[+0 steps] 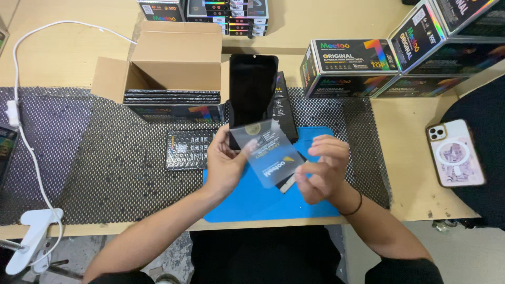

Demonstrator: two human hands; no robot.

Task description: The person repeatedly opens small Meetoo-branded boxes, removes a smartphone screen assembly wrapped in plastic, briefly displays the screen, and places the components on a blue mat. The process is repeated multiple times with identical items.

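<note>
My left hand (225, 165) and my right hand (323, 172) hold a clear plastic film sheet (269, 151) with a printed label and a gold round sticker, one hand at each side, above a blue work mat (252, 202). Behind the film a black phone screen panel (252, 87) leans upright against dark packaging. A flat black bubble-wrap pouch (188, 149) lies just left of my left hand on the dotted mat.
An open cardboard box (173, 60) holding several flat black packs stands at the back left. Stacks of dark printed boxes (363, 66) sit back right. A phone in a pale case (455, 152) lies at right. A white cable (23, 131) and clamp (31, 236) run along the left.
</note>
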